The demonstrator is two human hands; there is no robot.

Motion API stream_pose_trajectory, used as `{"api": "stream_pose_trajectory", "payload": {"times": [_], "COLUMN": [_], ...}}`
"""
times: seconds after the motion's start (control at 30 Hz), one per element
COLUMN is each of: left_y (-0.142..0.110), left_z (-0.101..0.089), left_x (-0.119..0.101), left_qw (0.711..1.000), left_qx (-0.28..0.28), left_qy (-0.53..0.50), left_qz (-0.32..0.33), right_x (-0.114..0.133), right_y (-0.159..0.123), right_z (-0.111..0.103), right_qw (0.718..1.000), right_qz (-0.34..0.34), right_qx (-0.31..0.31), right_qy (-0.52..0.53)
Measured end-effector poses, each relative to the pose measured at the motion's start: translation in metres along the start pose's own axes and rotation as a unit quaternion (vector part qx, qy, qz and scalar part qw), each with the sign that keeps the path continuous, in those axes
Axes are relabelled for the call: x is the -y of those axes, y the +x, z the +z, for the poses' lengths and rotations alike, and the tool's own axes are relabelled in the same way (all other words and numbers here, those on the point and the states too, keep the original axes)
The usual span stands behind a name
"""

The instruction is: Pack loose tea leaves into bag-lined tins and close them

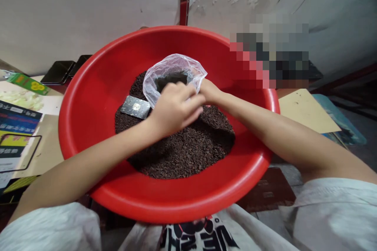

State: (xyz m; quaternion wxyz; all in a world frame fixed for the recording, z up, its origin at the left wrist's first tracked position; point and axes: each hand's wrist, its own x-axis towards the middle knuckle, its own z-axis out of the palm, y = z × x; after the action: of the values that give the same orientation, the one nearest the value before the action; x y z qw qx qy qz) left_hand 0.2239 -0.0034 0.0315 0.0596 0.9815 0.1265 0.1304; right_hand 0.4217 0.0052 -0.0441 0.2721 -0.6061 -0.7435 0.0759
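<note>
A big red plastic basin (97, 86) sits in front of me, holding a heap of dark brown grains (188, 149). A clear plastic bag (172, 66) stands open on the heap, with dark grains inside it. My left hand (175, 108) curls over the bag's near edge, fingers bent down against it. My right hand (207, 90) grips the bag's right rim, mostly hidden behind the left hand. A small dark foil packet (135, 107) lies flat on the grains just left of the bag.
Printed cardboard sheets (17, 125) and a green box (28, 82) lie at the left. Two dark flat items (59, 71) rest by the wall. Tan cardboard (306, 111) lies at the right. A red bar (184, 6) rises behind the basin. A pixelated patch covers the upper right.
</note>
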Motion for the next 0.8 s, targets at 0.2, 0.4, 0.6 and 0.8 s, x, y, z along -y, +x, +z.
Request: {"api": "stream_pose_trajectory", "payload": {"times": [0.2, 0.4, 0.6, 0.8], "left_y": [-0.036, -0.03, -0.041, -0.043], "left_z": [0.086, 0.119, 0.131, 0.132], "left_x": [-0.025, 0.019, 0.025, 0.022], "left_qw": [0.931, 0.877, 0.837, 0.787], "left_qx": [0.324, 0.287, 0.26, 0.258], "left_qy": [-0.136, -0.222, -0.318, -0.449], "left_qz": [-0.098, -0.314, -0.362, -0.336], "right_x": [-0.003, 0.0, 0.001, -0.001], "right_y": [0.0, 0.001, 0.002, 0.002], "right_z": [0.0, -0.002, -0.002, 0.0], "right_qw": [1.0, 1.0, 1.0, 1.0], "right_qz": [-0.019, -0.026, -0.02, -0.016], "right_qx": [0.009, 0.016, 0.017, 0.021], "right_qy": [-0.001, -0.004, -0.005, -0.009]}}
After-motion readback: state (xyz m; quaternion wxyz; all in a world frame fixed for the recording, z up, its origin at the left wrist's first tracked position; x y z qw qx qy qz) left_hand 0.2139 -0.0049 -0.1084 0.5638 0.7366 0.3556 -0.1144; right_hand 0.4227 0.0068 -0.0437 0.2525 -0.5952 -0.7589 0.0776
